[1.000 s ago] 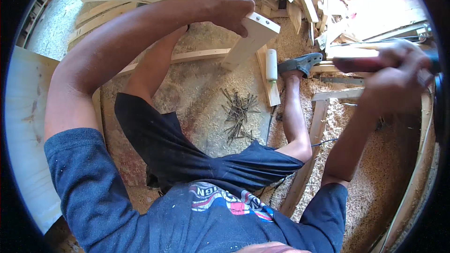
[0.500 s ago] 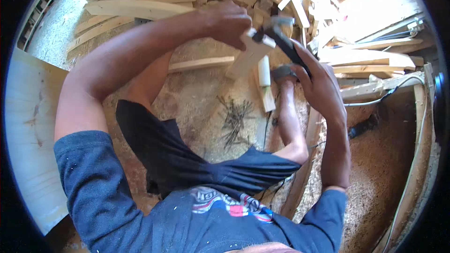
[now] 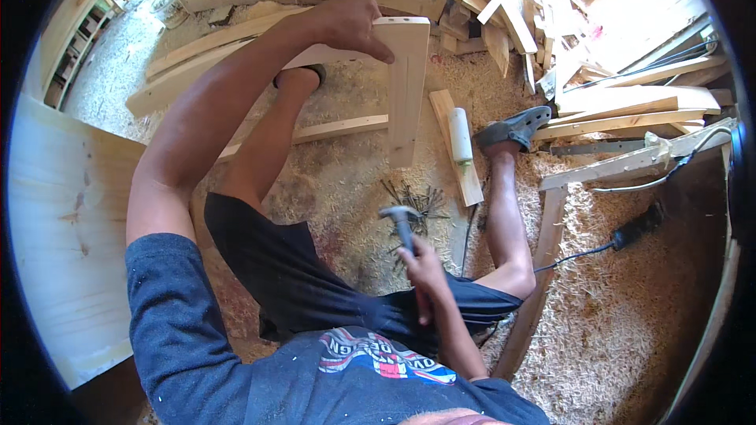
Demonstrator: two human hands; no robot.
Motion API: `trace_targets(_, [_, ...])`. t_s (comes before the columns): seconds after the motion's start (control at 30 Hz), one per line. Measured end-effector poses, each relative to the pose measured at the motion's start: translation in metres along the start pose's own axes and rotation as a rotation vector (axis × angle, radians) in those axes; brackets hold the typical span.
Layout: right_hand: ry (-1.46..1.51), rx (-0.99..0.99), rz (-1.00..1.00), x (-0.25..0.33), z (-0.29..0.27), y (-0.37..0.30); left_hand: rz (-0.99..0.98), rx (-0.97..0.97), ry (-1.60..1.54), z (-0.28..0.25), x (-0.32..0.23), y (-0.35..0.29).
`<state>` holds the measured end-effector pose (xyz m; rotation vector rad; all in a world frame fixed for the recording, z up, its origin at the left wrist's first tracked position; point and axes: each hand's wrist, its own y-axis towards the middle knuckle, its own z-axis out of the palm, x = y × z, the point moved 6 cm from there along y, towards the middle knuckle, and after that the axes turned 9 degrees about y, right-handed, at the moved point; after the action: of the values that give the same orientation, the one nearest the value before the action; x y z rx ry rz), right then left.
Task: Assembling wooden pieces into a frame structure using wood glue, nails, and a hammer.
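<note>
My left hand (image 3: pixel 350 27) is closed on the top corner of a wooden board (image 3: pixel 408 86), which stands upright where a long pale plank (image 3: pixel 185 83) meets it from the left. Dark marks dot the board's top edge. Low over my lap, my right hand (image 3: pixel 426 269) grips a hammer (image 3: pixel 400 220) by its handle, the head pointing up and away from me. Just beyond the hammer, a loose heap of nails (image 3: pixel 425 203) lies on the floor. A white bottle (image 3: pixel 460 134) with a greenish tip rests on a short wood strip (image 3: pixel 442 110) to the right of the board.
Stacked timber and offcuts (image 3: pixel 504 8) fill the far right. My right foot wears a grey clog (image 3: pixel 516 130). A wooden frame (image 3: pixel 543 260) encloses shavings and a black corded tool (image 3: pixel 638 226) at right. A pale panel (image 3: pixel 71 220) stands at left.
The hammer has come down from beside the board's top to above my lap with my right hand. My left hand has shifted slightly left and stays on the board, which now shows upright.
</note>
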<state>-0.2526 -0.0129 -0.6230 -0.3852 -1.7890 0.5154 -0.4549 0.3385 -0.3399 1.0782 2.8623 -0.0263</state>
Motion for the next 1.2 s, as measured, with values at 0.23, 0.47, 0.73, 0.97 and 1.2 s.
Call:
trace_targets(0.23, [-0.167,0.143,-0.304,-0.018,0.073,0.015,0.029,-0.068,-0.172,0.038,0.039,0.048])
trace_targets(0.47, [-0.474,-0.751,-0.682,0.082,-0.098,0.097,-0.196,0.234,-0.396,0.047,0.044,0.046])
trace_targets(0.73, [-0.679,-0.58,-0.329,0.082,-0.162,0.204,-0.196,0.28,-0.502,0.124,0.071,0.056])
trace_targets(0.97, [-0.757,-0.789,-0.281,0.05,-0.176,0.144,-0.145,0.097,-0.37,0.147,0.1,0.062])
trace_targets(1.2, [-0.889,-1.034,-0.559,0.063,-0.148,0.122,-0.164,-0.204,-0.182,0.16,0.097,0.044])
